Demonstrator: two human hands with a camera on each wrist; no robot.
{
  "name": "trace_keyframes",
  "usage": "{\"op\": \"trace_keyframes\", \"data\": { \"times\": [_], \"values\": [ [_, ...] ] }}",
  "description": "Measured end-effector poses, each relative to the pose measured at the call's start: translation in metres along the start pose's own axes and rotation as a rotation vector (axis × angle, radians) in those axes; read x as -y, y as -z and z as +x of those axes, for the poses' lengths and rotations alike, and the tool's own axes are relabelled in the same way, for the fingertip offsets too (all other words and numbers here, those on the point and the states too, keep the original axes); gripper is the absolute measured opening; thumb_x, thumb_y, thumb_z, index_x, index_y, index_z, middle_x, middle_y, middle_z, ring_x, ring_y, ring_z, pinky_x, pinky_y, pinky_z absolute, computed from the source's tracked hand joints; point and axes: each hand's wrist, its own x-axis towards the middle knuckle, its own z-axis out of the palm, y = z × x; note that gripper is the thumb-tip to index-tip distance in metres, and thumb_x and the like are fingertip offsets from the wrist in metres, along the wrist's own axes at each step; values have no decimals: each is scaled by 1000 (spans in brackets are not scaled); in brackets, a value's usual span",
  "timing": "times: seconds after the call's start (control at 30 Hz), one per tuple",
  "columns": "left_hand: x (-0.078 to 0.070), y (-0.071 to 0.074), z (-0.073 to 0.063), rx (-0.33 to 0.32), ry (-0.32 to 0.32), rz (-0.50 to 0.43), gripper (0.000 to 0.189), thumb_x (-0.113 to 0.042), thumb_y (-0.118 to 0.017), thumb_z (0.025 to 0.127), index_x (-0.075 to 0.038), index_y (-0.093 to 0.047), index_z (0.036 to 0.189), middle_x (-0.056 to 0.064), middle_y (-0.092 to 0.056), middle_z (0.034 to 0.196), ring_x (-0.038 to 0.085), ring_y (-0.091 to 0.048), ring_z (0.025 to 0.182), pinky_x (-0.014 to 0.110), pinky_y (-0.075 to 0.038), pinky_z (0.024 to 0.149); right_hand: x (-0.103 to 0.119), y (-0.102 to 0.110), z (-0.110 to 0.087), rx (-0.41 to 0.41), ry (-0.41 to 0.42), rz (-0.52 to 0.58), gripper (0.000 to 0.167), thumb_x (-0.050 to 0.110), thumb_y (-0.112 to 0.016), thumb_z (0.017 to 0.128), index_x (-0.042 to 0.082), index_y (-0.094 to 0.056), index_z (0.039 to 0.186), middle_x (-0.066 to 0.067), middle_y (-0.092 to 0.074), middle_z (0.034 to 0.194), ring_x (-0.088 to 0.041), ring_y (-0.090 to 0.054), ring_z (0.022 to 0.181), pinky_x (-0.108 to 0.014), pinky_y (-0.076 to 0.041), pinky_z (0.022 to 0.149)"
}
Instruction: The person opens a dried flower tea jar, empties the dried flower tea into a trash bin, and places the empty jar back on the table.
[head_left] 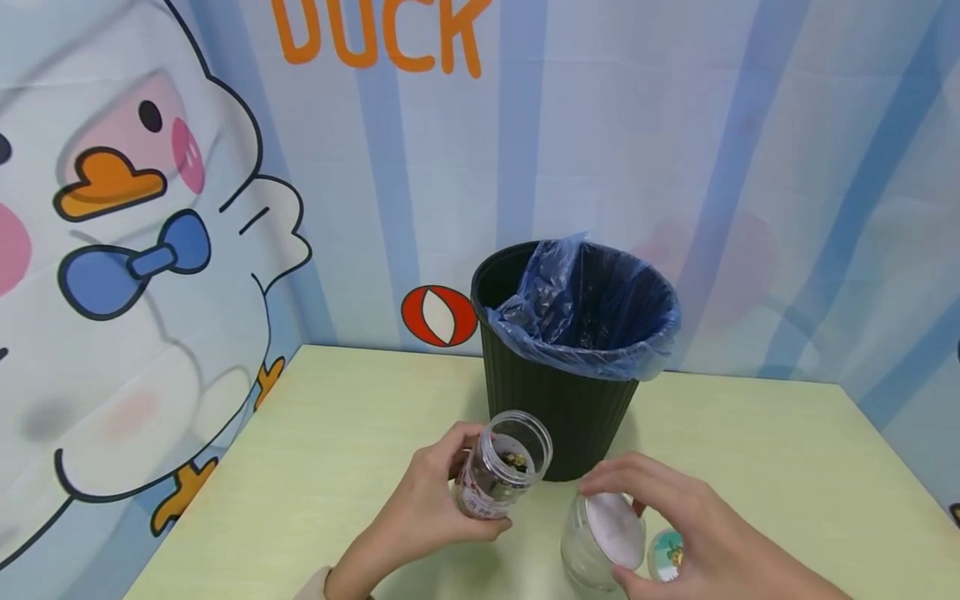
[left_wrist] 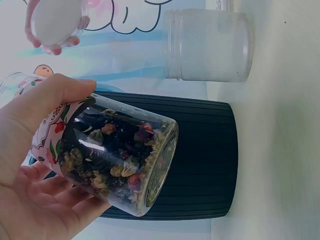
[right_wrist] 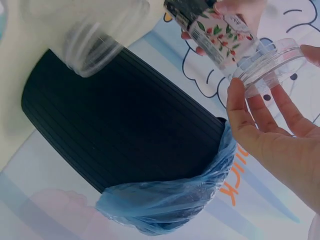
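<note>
My left hand (head_left: 427,496) grips a clear jar (head_left: 498,467) with a floral label, fingers and thumb around its side. The jar is tilted, its mouth uncovered. Dried flower buds (left_wrist: 107,170) lie inside toward its base, as the left wrist view shows. Between fingertips and thumb, my right hand (head_left: 693,521) holds a round clear lid (right_wrist: 272,65) with a white disc. That lid is held above a second clear jar (left_wrist: 207,47), apart from it. The second jar stands upright, lidless, with nothing visible inside.
A black ribbed trash bin (head_left: 558,417) stands behind both hands, lined with a blue plastic bag (head_left: 600,350) folded over its rim. Beside the right hand is a small round item (head_left: 666,554) with a teal picture, partly hidden. A duck-print cloth (head_left: 420,167) hangs behind the pale table (head_left: 300,483).
</note>
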Motion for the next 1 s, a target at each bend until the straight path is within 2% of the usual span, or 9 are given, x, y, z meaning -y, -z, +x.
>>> {"op": "trace_keyframes", "data": {
  "times": [0.13, 0.3, 0.47, 0.53, 0.63, 0.7, 0.87, 0.93, 1.0],
  "values": [
    [0, 0, -1, 5, 11, -13, 81, -12, -95, 61, -25, -51, 128, -14, -63, 112, 12, -63, 101, 33, -55, 87, -11, -5, -8, 21, 69, 8, 56, 21, -80, 85, 24, -55, 135, 3, -58, 130, -13, -55, 112, -30, -54, 83],
    [0, -1, -2, 20, 31, -25, 80, -15, -96, 61, -24, -49, 126, -13, -63, 115, 12, -63, 104, 32, -54, 88, -25, -8, -22, 41, 114, -36, 66, 28, -83, 79, 24, -52, 138, 4, -55, 133, -13, -53, 115, -31, -55, 78],
    [2, -2, -4, 24, 25, -22, 81, -15, -96, 60, -23, -49, 125, -13, -64, 114, 13, -64, 102, 32, -55, 84, -39, -10, -37, 34, 90, -74, 66, 29, -84, 77, 26, -52, 135, 6, -54, 129, -11, -55, 108, -30, -55, 73],
    [2, -2, -3, 23, 19, -24, 81, -15, -96, 60, -23, -49, 125, -13, -63, 113, 13, -63, 101, 34, -55, 84, -44, -11, -43, 32, 87, -65, 64, 27, -83, 78, 26, -53, 134, 6, -53, 128, -11, -54, 106, -27, -54, 70],
    [3, -3, -3, 27, 14, -37, 80, -15, -96, 60, -23, -49, 125, -13, -63, 113, 13, -63, 101, 36, -56, 84, -51, -15, -50, 28, 136, -47, 57, 22, -80, 82, 22, -55, 133, 4, -52, 126, -11, -53, 104, -22, -49, 65],
    [3, -5, -3, 30, 15, -46, 80, -16, -96, 60, -24, -49, 124, -13, -63, 113, 13, -63, 101, 36, -56, 83, -56, -18, -53, 31, 138, -35, 51, 19, -79, 85, 20, -57, 131, 4, -52, 124, -10, -52, 101, -20, -47, 63],
    [5, -10, -5, 39, 27, -44, 78, -21, -97, 61, -25, -48, 122, -13, -63, 113, 13, -63, 103, 33, -55, 84, -63, -29, -62, 32, 88, -35, 41, 15, -77, 88, 22, -60, 125, 7, -54, 118, -7, -53, 96, -18, -47, 62],
    [7, -12, -7, 45, 32, -39, 78, -22, -97, 61, -25, -47, 122, -13, -63, 113, 13, -63, 104, 32, -55, 84, -64, -35, -65, 19, 89, -58, 37, 15, -76, 89, 23, -62, 121, 8, -56, 115, -5, -53, 94, -16, -46, 63],
    [8, -14, -9, 52, 39, -43, 78, -23, -97, 62, -25, -47, 122, -12, -63, 113, 13, -62, 104, 32, -55, 84, -65, -42, -66, 3, 155, -142, 30, 20, -75, 90, 23, -64, 118, 10, -57, 112, -4, -54, 94, -13, -46, 66]
  ]
}}
